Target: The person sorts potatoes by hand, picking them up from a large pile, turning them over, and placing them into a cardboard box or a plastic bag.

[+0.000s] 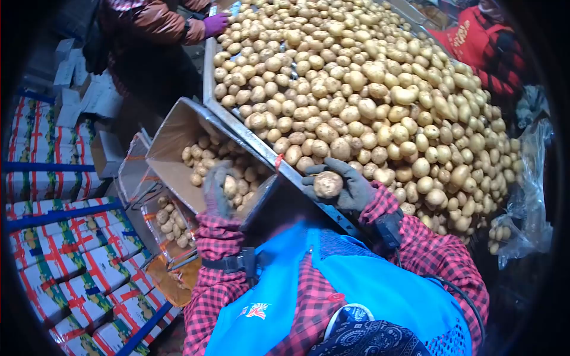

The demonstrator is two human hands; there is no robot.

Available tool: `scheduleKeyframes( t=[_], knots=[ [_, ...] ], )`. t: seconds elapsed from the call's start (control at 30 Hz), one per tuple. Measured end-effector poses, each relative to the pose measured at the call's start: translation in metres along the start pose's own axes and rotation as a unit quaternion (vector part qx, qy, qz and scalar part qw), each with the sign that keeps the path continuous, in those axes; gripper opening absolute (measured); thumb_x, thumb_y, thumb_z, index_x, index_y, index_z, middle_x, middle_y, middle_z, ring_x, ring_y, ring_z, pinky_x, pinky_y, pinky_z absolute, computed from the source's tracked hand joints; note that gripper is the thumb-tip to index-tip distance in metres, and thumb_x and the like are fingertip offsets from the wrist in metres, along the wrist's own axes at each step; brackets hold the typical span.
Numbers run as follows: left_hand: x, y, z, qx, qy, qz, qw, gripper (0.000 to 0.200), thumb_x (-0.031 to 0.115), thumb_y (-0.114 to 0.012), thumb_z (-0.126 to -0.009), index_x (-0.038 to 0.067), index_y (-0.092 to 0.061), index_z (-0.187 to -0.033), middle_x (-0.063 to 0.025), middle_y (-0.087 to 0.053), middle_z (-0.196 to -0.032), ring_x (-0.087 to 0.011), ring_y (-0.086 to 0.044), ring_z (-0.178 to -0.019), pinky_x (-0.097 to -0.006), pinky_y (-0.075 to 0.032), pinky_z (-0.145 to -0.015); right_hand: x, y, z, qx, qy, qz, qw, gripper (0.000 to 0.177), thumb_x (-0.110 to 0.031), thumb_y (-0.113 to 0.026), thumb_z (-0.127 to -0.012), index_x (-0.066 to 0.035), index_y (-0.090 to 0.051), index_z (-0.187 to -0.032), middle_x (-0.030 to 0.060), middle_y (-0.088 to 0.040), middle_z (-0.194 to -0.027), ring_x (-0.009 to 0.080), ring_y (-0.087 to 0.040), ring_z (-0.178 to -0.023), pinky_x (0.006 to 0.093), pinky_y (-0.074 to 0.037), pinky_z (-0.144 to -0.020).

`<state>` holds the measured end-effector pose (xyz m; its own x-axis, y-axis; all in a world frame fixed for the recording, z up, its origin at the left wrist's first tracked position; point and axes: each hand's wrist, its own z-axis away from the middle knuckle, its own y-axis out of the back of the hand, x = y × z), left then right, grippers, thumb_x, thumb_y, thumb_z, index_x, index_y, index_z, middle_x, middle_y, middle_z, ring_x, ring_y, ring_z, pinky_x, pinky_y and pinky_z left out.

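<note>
My right hand (350,185), in a grey glove, has its fingers curled round a single potato (328,184) with brown soil marks. It is held over the near metal edge of the sorting table (237,127), beside the big heap of potatoes (356,89). My left hand (217,191), gloved the same way, is inside the open cardboard box (172,151) to the left of that edge. A pale potato (230,187) lies against its palm side, and the fingers bend round it. More potatoes (205,155) lie in the box; its near bottom is in shadow.
A second box with potatoes (172,222) stands lower left. Printed cartons (77,255) are stacked at far left, with blue straps. Across the table are a co-worker's purple-gloved hand (216,24) and another person in red (475,44). Clear plastic sheeting (528,202) hangs at right.
</note>
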<state>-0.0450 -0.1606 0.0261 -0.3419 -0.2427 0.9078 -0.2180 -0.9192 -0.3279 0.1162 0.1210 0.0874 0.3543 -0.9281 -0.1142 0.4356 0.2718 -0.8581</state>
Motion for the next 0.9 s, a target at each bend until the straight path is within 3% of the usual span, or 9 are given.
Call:
scheduleKeyframes(
  t=[0.03, 0.1, 0.3, 0.37, 0.43, 0.53, 0.6, 0.77, 0.9],
  knots=[
    [0.005, -0.001, -0.006, 0.093, -0.139, -0.291, 0.942, 0.034, 0.016, -0.057, -0.090, 0.000, -0.056, -0.120, -0.0130, -0.059, -0.106, -0.0257, -0.057, -0.097, -0.0386, -0.045, -0.092, 0.002, -0.005, -0.001, 0.013, 0.011, -0.008, 1.000, 0.051, -0.036, -0.054, -0.096, 0.006, -0.052, -0.125, 0.0259, -0.058, -0.120, 0.0375, -0.059, -0.110, 0.0471, -0.049, -0.098],
    [0.014, 0.006, -0.007, 0.111, -0.195, -0.392, 0.892, 0.038, 0.018, -0.055, -0.094, -0.001, -0.053, -0.126, -0.0110, -0.057, -0.111, -0.0225, -0.055, -0.101, -0.0331, -0.042, -0.096, 0.002, 0.001, -0.006, -0.026, 0.012, -0.015, 0.999, 0.052, -0.037, -0.055, -0.096, 0.006, -0.052, -0.125, 0.0258, -0.058, -0.120, 0.0364, -0.060, -0.107, 0.0476, -0.047, -0.098],
    [0.014, -0.076, 0.050, -0.220, 0.256, 0.077, 0.938, 0.064, 0.047, -0.042, -0.099, 0.005, -0.030, -0.145, -0.0119, -0.051, -0.129, -0.0229, -0.055, -0.112, -0.0345, -0.051, -0.090, 0.013, -0.013, -0.015, -0.133, 0.047, 0.063, 0.988, 0.052, -0.041, -0.047, -0.099, 0.001, -0.050, -0.130, 0.0129, -0.057, -0.126, 0.0230, -0.054, -0.118, 0.0399, -0.038, -0.106],
    [0.013, -0.105, 0.065, -0.280, 0.192, 0.122, 0.933, 0.061, 0.046, -0.046, -0.097, 0.007, -0.034, -0.143, -0.0134, -0.052, -0.129, -0.0245, -0.058, -0.109, -0.0342, -0.053, -0.086, 0.023, -0.029, -0.007, -0.086, 0.086, 0.171, 0.978, 0.046, -0.035, -0.045, -0.100, -0.002, -0.049, -0.132, 0.0106, -0.055, -0.129, 0.0215, -0.051, -0.121, 0.0391, -0.038, -0.107],
    [-0.004, -0.109, 0.077, -0.256, 0.017, -0.032, 0.966, 0.054, 0.036, -0.055, -0.096, 0.005, -0.039, -0.138, -0.0133, -0.056, -0.126, -0.0237, -0.064, -0.099, -0.0332, -0.057, -0.078, 0.024, -0.039, -0.004, -0.093, 0.080, 0.155, 0.980, 0.047, -0.036, -0.040, -0.101, -0.001, -0.049, -0.132, 0.0122, -0.054, -0.132, 0.0252, -0.050, -0.123, 0.0408, -0.037, -0.108],
    [-0.033, -0.068, 0.073, -0.163, 0.054, -0.038, 0.984, 0.046, 0.033, -0.056, -0.094, 0.003, -0.049, -0.129, -0.0138, -0.062, -0.113, -0.0249, -0.066, -0.087, -0.0315, -0.058, -0.068, 0.014, -0.031, -0.007, -0.126, 0.097, 0.159, 0.974, 0.057, -0.044, -0.037, -0.101, 0.004, -0.050, -0.130, 0.0189, -0.057, -0.126, 0.0289, -0.053, -0.120, 0.0431, -0.039, -0.106],
    [-0.031, -0.042, 0.063, -0.028, 0.325, 0.336, 0.883, 0.038, 0.026, -0.057, -0.091, 0.001, -0.057, -0.120, -0.0132, -0.065, -0.098, -0.0237, -0.065, -0.076, -0.0300, -0.057, -0.060, 0.009, -0.027, -0.005, -0.080, 0.113, 0.178, 0.974, 0.059, -0.045, -0.037, -0.100, 0.005, -0.051, -0.128, 0.0213, -0.060, -0.121, 0.0298, -0.056, -0.116, 0.0434, -0.040, -0.104],
    [0.023, 0.034, 0.081, 0.143, 0.106, 0.357, 0.917, 0.045, 0.030, -0.062, -0.083, -0.003, -0.058, -0.113, -0.0113, -0.062, -0.084, -0.0185, -0.060, -0.065, -0.0273, -0.053, -0.054, 0.004, -0.015, -0.004, -0.061, 0.087, 0.179, 0.978, 0.058, -0.044, -0.044, -0.099, 0.005, -0.049, -0.129, 0.0200, -0.058, -0.122, 0.0291, -0.056, -0.114, 0.0428, -0.042, -0.102],
    [0.082, 0.107, 0.102, 0.343, -0.287, -0.032, 0.894, 0.038, 0.026, -0.059, -0.087, -0.005, -0.058, -0.110, -0.0087, -0.061, -0.087, -0.0170, -0.060, -0.070, -0.0264, -0.052, -0.060, 0.011, -0.012, -0.004, -0.048, 0.077, 0.196, 0.976, 0.056, -0.043, -0.047, -0.098, 0.005, -0.049, -0.129, 0.0190, -0.057, -0.121, 0.0289, -0.057, -0.112, 0.0429, -0.043, -0.101]
  ],
)
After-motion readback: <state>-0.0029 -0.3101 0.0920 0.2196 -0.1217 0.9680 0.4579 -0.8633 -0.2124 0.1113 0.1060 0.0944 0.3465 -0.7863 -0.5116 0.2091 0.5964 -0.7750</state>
